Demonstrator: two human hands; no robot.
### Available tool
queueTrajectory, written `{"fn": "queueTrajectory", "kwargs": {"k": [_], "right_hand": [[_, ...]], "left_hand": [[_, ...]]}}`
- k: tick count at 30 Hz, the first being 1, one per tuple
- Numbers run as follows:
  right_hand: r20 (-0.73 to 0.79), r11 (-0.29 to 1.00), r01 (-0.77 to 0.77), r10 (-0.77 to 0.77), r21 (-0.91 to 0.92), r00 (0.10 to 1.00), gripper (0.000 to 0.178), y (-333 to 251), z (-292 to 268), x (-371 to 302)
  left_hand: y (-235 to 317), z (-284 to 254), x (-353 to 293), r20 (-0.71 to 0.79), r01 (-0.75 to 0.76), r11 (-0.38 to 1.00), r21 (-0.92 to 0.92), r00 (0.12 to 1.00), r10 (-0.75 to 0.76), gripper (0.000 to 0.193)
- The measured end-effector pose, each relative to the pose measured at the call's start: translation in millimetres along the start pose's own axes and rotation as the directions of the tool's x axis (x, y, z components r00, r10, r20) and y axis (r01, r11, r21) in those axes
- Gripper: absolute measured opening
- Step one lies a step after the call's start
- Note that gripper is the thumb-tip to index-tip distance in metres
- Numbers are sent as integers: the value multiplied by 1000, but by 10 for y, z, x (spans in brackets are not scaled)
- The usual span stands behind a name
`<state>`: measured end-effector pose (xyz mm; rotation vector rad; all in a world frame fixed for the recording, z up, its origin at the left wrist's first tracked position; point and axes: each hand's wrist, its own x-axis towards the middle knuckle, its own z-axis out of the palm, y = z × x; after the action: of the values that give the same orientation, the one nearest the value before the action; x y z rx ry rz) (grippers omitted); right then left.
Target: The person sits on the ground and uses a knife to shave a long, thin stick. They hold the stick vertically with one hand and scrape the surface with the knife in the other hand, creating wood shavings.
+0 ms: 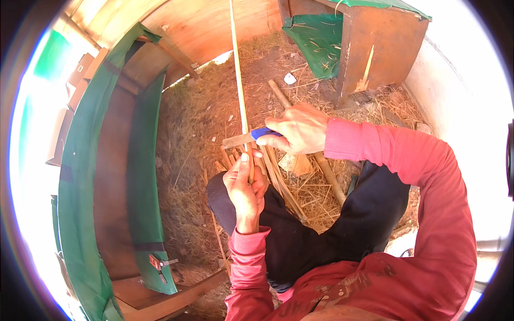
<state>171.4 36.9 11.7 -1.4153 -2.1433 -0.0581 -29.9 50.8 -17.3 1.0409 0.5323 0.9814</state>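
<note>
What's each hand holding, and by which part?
The right hand holds a knife by its blue handle; the left hand holds a long pale strip near the end closest to the body.

A shelving unit stood at left, a hand tool on its near end; a cabinet stood ahead at right. Between them lay straw, a pole on it passing beneath the right hand. The knife crossed the bamboo strip ahead of the left hand.
</note>
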Motion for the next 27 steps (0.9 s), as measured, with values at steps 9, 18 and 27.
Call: {"fn": "queueTrajectory", "kwargs": {"k": [9,18,27], "right_hand": [[-132,920,-223,190,-324,973,47,361,208,407],[-147,993,-101,91,-61,985,44,332,-292,87],[23,995,25,-22,-99,999,46,-20,-32,-52]], "left_hand": [[62,-15,111,-98,-51,992,115,993,62,29],[40,-69,150,-132,-58,996,65,989,66,30],[-114,53,39,-109,-123,980,158,984,141,31]]}}
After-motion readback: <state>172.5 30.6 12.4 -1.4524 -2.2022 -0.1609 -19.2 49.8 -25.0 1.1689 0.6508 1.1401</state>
